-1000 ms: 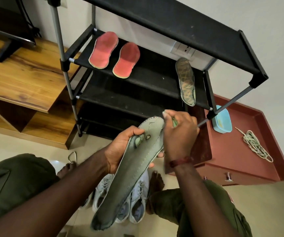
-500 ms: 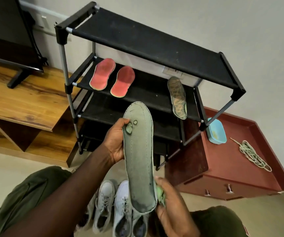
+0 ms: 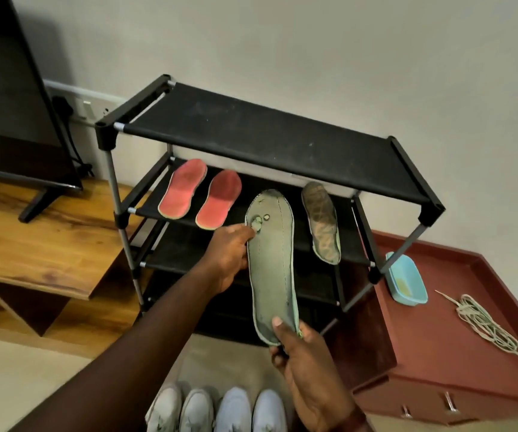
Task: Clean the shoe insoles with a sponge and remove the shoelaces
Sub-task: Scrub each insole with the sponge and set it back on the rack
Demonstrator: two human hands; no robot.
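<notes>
Insole [image 3: 271, 269], grey-green, upright between both hands, in front of shoe rack [image 3: 251, 132]. Left hand [image 3: 228, 257] grips upper left edge near toe; right hand [image 3: 307, 363] pinches heel end, thumb on top. Shoelaces [image 3: 485, 322] bundled on red cabinet [image 3: 438, 353], well apart to right.

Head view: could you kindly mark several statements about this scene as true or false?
1. Two red insoles lie on the second shelf of the rack. True.
2. Only the left hand holds the green insole. False: the right hand pinches its lower end too.
3. The blue tub sits on the top shelf of the rack. False: it sits on the red cabinet.
4. The laces lie on the red cabinet. True.
</notes>
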